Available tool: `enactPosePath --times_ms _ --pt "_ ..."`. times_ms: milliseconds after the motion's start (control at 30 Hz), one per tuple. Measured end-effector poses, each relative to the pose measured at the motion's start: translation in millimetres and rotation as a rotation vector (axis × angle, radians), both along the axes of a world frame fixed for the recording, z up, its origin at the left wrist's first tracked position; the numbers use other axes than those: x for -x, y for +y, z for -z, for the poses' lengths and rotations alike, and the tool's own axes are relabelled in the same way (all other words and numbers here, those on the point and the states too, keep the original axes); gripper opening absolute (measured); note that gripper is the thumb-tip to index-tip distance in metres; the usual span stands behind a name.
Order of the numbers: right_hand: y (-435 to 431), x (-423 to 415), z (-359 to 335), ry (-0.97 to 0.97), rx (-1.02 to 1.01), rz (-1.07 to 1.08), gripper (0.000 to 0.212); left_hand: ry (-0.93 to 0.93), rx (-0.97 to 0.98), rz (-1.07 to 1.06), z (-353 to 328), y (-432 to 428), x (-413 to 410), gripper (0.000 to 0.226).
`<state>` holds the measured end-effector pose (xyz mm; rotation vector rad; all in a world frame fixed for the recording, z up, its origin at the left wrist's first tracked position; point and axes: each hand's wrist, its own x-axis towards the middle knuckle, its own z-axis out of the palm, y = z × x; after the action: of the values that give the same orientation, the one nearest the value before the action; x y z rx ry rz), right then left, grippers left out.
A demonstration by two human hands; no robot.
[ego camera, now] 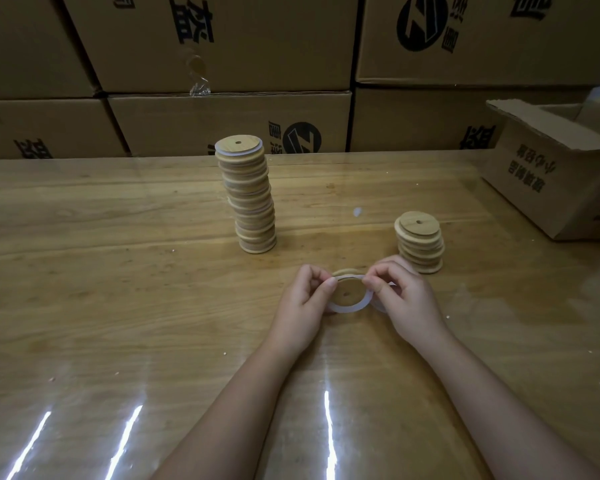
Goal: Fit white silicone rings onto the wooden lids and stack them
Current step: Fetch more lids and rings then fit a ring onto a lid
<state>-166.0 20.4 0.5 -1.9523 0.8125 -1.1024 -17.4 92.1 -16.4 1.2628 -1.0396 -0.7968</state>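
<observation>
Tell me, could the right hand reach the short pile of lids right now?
Probably yes: the short pile stands just beyond the right hand with nothing between. But it is pinching the white ring, so it would have to let go first.

bare table (pixel 118 289) left of hands (pixel 350 299), tall stack (pixel 248 199) behind, short stack (pixel 420 242) right

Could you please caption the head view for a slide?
Left hand and right hand fit a white silicone ring onto a round wooden lid beside a short lid stack.
</observation>
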Motion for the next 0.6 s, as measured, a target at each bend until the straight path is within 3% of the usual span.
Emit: enactPosePath --times_ms 600 --pt "0.4 0.7 -1.6 -0.044 -0.056 -0.015 0.016 -0.002 0.006 0.001 -0.9 0.2 -0.5 0.01"
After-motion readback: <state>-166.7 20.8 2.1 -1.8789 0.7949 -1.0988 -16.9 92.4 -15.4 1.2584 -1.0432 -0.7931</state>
